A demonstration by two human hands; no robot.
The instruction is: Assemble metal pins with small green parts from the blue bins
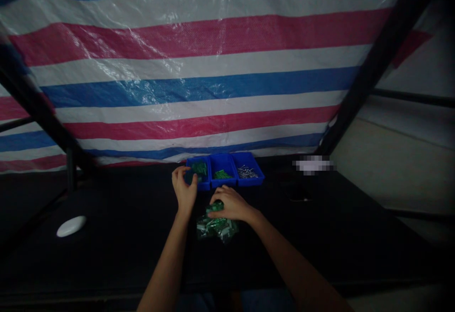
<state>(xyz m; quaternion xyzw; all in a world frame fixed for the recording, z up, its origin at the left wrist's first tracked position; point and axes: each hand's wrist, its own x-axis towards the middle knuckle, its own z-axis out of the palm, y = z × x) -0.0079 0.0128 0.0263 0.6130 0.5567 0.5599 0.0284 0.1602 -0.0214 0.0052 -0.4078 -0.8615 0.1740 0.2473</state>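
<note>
My left hand is at the near left corner of the left blue bin, its thumb and fingers apart over the dark green, see-through pieces inside. Whether the fingertips touch those pieces is hard to make out in the dim light. Fingers curled, my right hand grips a green plastic packet at the top of a small heap of clear packets with green contents. This heap lies on the black table just in front of the bins.
The middle blue bin holds bright green small parts, and the right blue bin holds silver metal pins. A white oval object lies at the left. A dark flat object is at the right. Striped sheeting hangs behind the black table.
</note>
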